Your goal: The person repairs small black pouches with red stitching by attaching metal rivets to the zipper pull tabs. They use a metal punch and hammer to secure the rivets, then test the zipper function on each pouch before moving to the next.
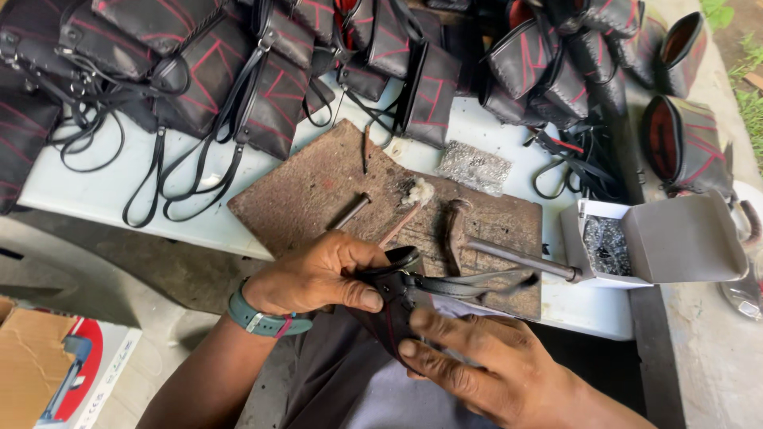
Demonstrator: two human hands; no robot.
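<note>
Thumb and fingers of the left hand [318, 274] pinch the top of a small black pouch [389, 310] with red stitching, just where its strap [469, 284] joins. The right hand [469, 357] cups the pouch from below, fingers loosely curled. Beyond both hands lie a worn wooden board [318, 187] and a metal punch [520, 260]; keeping the strap joint pinched flat should help.

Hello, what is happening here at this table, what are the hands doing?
A person holds a small black pouch with red stitching in both hands. The left hand pinches its top edge near the strap, and the right hand supports it from below. In front lies a worn wooden board with metal punches on it. Many finished black pouches are piled at the back of the white table, and an open cardboard box stands at the right.
</note>
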